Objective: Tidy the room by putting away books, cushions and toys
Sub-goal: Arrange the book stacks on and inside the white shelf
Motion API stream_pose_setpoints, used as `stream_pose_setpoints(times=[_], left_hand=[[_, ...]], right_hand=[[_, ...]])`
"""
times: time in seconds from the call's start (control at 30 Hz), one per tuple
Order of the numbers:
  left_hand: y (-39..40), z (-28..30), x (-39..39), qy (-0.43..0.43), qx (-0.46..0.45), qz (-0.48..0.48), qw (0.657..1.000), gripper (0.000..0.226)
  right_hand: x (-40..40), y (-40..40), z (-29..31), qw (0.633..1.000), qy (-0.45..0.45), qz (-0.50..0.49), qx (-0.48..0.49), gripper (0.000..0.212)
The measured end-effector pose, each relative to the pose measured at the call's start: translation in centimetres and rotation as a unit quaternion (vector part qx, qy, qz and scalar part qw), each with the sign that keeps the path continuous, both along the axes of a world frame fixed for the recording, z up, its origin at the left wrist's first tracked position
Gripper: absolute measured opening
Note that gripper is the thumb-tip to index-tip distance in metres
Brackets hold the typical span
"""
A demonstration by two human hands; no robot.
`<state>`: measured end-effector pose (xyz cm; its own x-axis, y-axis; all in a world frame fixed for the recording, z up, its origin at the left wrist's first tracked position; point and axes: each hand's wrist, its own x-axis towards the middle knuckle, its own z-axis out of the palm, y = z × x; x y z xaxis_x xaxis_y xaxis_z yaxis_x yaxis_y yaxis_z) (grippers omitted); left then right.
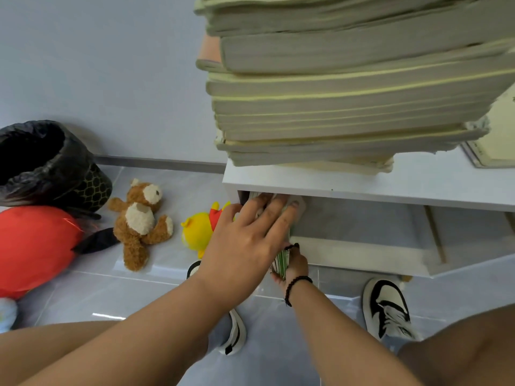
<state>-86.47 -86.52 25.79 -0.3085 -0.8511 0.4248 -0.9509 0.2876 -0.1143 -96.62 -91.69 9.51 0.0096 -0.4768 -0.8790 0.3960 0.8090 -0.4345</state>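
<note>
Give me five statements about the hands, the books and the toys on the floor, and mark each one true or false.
1. A tall stack of books stands on top of the white shelf unit. True.
2. The brown teddy bear sits inside the shelf. False: it lies on the floor by the black-lined bin.
3. The left hand lies with straight fingers against the books going into the shelf opening. True.
4. The right hand is empty. False: it grips those books from below.
5. The yellow plush toy lies on the floor left of the shelf. True.
</note>
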Motion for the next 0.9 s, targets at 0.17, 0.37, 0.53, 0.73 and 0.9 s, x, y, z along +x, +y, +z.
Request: stream_pose_setpoints(times=[0.17, 0.37, 0.53, 0.73, 0.9], left_hand=[[-0.8, 0.0, 1.4, -0.011, 0.01, -0.053, 0.998, 0.049], [-1.6, 0.9, 2.4, -0.013, 0.079, -0.092, 0.993, 0.051], [-1.5, 0.4, 2.0, -0.004, 0.081, -0.077, 0.994, 0.052], [-1.5, 1.1, 1.4, -0.022, 0.088, -0.057, 0.994, 0.053], [-0.7, 2.2, 0.2, -0.021, 0.123, -0.012, 0.992, 0.067]], right_hand=[[0.9, 1.4, 0.1, 0.995, -0.074, -0.061, 0.026, 0.051], [2.2, 0.5, 1.4, 0.972, -0.204, -0.103, 0.059, 0.048], [2.3, 0.0, 1.8, 0.968, -0.224, -0.094, 0.066, 0.05], [1.8, 0.4, 1.7, 0.98, -0.182, -0.037, 0.075, 0.058], [0.0, 1.4, 2.1, 0.996, -0.046, 0.056, 0.058, 0.053]])
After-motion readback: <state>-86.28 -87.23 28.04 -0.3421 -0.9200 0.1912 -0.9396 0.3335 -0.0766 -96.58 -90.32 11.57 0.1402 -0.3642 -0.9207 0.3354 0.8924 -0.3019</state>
